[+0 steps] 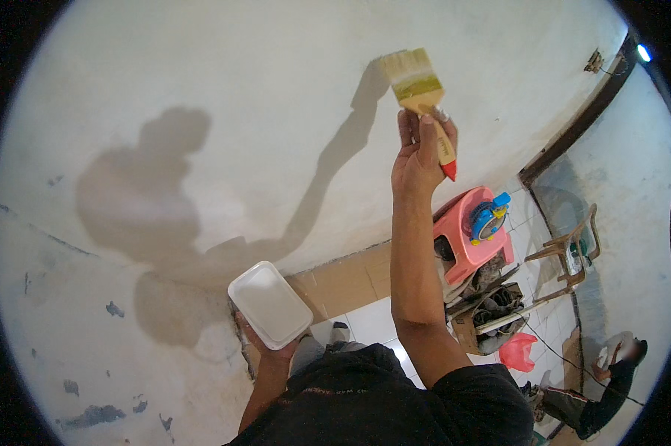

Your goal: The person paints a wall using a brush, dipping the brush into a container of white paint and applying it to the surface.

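Note:
My right hand [424,145] grips the wooden handle of a wide flat paintbrush [419,83], whose handle end is red. Its pale bristles point up, and their tips meet the brush's shadow on the off-white wall [280,111]. Lower down, my left hand [271,348] holds a white rectangular plastic tub [270,305] from below, near the corner of the walls. Inside the tub the surface looks white; whether that is paint or bare plastic I cannot tell. The shadows of my head and arm fall across the wall.
A pink plastic stool [463,237] bears a small blue fan [487,220]. Beside it stand a cardboard box of dark items [469,334], a pink plastic bag [518,352] and a brown chair [575,251]. Cardboard [346,279] lies along the wall's foot. Another person [614,384] is at the lower right.

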`<action>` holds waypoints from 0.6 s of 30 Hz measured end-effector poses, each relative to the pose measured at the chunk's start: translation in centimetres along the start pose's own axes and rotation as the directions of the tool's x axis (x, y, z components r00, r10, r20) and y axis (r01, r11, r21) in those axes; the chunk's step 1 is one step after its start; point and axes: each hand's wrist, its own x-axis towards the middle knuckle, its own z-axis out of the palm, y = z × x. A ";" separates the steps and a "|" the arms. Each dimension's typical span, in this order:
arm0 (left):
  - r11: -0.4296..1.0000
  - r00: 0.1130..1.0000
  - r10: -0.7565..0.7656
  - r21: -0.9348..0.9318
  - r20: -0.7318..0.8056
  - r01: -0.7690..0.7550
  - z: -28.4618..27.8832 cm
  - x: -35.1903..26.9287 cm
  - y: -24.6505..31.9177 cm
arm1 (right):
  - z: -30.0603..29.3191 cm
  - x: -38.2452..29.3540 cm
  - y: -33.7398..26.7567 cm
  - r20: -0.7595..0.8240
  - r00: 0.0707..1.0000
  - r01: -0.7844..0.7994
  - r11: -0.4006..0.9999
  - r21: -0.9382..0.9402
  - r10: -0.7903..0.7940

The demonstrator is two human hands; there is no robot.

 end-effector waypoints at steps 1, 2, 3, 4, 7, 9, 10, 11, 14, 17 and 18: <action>0.996 0.999 0.042 0.074 -0.028 -0.040 -0.2 0.0 -0.1 | -1.2 -0.1 0.7 0.017 0.999 -0.037 0.998 0.046 0.037; 0.986 0.996 0.079 0.148 -0.049 -0.071 -0.1 0.0 -0.3 | -4.3 0.0 2.5 0.030 0.992 -0.125 0.990 0.071 0.123; 0.986 0.995 0.080 0.153 -0.052 -0.071 0.3 -0.3 -0.3 | -6.7 -1.2 4.1 -0.062 0.972 -0.217 0.966 0.140 0.227; 0.990 0.999 0.042 0.135 -0.033 -0.038 1.1 -0.6 -0.4 | -9.9 -2.6 5.7 -0.087 0.960 -0.258 0.962 0.092 0.266; 0.987 0.996 0.066 0.147 -0.055 -0.057 0.6 -0.9 0.0 | -16.8 -6.6 8.2 -0.270 0.893 -0.364 0.931 0.035 0.360; 0.981 0.989 0.109 0.174 -0.098 -0.091 0.0 -0.8 0.2 | -19.5 -7.4 8.9 -0.459 0.831 -0.413 0.902 -0.129 0.315; 0.978 0.992 0.103 0.186 -0.066 -0.090 -0.1 -0.8 0.2 | -18.1 -7.0 8.4 -0.460 0.831 -0.412 0.902 -0.131 0.313; 0.976 0.995 0.097 0.198 -0.032 -0.088 -0.1 -0.9 0.2 | -16.4 -5.9 8.2 -0.445 0.844 -0.408 0.897 -0.172 0.299; 0.975 0.993 0.108 0.200 -0.051 -0.095 -0.5 -0.5 0.3 | -8.8 -1.7 5.0 -0.068 0.988 -0.154 0.920 -0.361 0.138; 0.976 0.996 0.085 0.204 -0.010 -0.081 -1.6 -0.4 0.6 | 2.2 0.8 -0.7 0.051 0.997 -0.050 0.977 -0.206 0.062; 0.976 0.997 0.077 0.205 -0.007 -0.074 -1.2 -0.4 0.3 | 4.6 1.2 -2.5 0.092 0.996 -0.005 0.988 -0.152 0.020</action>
